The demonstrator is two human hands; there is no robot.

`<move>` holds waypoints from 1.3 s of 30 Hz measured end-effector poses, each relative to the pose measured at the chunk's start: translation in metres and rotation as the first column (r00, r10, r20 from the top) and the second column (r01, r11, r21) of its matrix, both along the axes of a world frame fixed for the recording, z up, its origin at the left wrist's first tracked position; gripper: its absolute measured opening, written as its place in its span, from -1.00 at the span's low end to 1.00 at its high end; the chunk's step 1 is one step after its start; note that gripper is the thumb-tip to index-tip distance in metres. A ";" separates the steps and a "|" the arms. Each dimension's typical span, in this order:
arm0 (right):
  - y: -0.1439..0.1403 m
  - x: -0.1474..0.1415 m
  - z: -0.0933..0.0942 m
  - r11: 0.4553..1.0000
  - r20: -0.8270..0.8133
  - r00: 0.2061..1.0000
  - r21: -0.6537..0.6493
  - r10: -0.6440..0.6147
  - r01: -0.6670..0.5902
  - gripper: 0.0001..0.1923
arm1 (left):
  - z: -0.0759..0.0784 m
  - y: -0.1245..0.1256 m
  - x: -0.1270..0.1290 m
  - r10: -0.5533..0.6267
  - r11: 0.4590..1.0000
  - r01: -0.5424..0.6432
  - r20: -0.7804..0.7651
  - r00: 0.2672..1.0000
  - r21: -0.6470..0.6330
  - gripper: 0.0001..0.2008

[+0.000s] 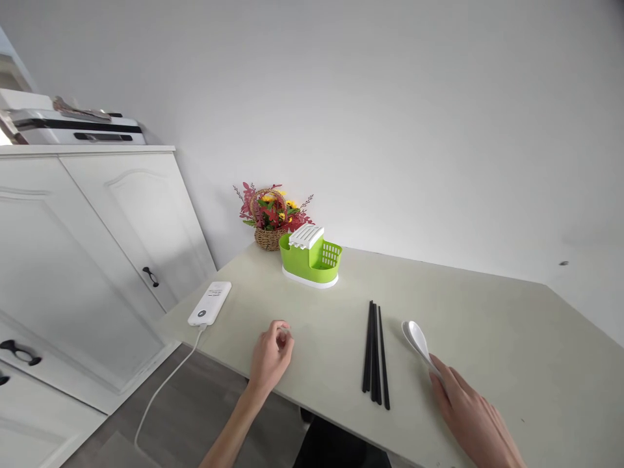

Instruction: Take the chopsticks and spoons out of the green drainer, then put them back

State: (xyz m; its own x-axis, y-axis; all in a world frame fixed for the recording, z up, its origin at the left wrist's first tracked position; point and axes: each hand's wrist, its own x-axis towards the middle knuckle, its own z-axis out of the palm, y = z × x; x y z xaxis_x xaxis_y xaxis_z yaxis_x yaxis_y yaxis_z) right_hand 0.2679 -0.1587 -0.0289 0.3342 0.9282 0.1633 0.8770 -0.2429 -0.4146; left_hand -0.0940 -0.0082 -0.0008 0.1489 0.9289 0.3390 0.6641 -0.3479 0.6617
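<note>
Two hands rest on the pale table [487, 325]; the right hand [470, 416] lies flat, fingers pressed together over the handle of a white spoon [414, 338], just right of the black chopsticks [375, 354]; the left hand [270, 357] is loosely curled, holding nothing; the spoon looks light, stiff, glossy, likely slippery and breakable; its narrow handle seems the best grip.

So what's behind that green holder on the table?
Behind the green holder stands a small wicker basket of flowers against the wall. The holder hides the basket's lower right side, so whatever lies directly between them cannot be seen.
</note>
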 end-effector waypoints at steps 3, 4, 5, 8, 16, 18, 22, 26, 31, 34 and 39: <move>0.000 -0.004 -0.001 1.000 0.011 1.000 -0.018 -0.015 0.015 -0.50 | 0.000 0.002 0.000 -0.010 1.000 0.010 -0.003 1.000 0.012 -0.87; 0.000 -0.005 -0.001 1.000 0.012 1.000 -0.025 -0.016 0.016 -0.49 | -0.001 0.002 0.000 -0.008 1.000 0.008 -0.008 1.000 0.017 -0.87; 0.001 -0.006 -0.001 0.999 0.015 1.000 -0.031 -0.017 0.017 -0.48 | -0.001 0.003 0.000 -0.003 1.000 0.003 -0.014 1.000 0.022 -0.87; 0.002 -0.006 -0.001 0.998 0.037 0.999 -0.054 -0.021 0.023 -0.47 | -0.003 0.004 0.000 -0.001 1.000 0.002 -0.027 1.000 0.028 -0.88; 0.004 -0.004 0.004 0.984 0.103 0.993 -0.160 -0.063 0.079 -0.43 | -0.002 0.004 -0.001 -0.018 0.999 0.019 -0.038 0.999 0.030 -0.87; 0.004 -0.003 0.004 0.985 0.112 0.992 -0.156 -0.054 0.072 -0.43 | -0.001 0.003 -0.001 -0.023 0.999 0.024 -0.041 0.999 0.032 -0.86; 0.006 -0.002 0.002 0.987 0.136 0.990 -0.145 -0.048 0.067 -0.44 | 0.001 0.002 0.000 -0.024 0.999 0.025 -0.050 0.998 0.038 -0.86; 0.006 -0.007 0.003 0.987 0.180 0.982 -0.144 -0.051 0.077 -0.47 | -0.001 0.004 0.000 -0.014 0.999 0.016 -0.061 0.998 0.031 -0.87; 0.003 -0.014 0.008 0.984 0.205 0.974 -0.126 -0.096 0.124 -0.51 | -0.004 0.007 0.000 -0.014 0.999 0.018 -0.066 0.998 0.048 -0.88; 0.000 -0.015 0.010 0.983 0.212 0.972 -0.127 -0.103 0.132 -0.54 | -0.002 0.006 0.000 -0.022 0.998 0.026 -0.062 0.998 0.062 -0.90; -0.002 -0.008 0.013 0.981 0.179 0.979 -0.147 -0.100 0.127 -0.53 | 0.001 0.005 0.001 -0.022 0.997 0.026 -0.059 0.998 0.068 -0.89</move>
State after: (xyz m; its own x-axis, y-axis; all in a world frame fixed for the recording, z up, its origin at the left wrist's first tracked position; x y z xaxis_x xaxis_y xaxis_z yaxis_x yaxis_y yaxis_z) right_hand 0.2595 -0.1604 -0.0162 0.4190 0.9042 0.0824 0.8941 -0.3951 -0.2110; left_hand -0.0929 -0.0028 0.0000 0.1919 0.8996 0.3922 0.6918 -0.4075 0.5961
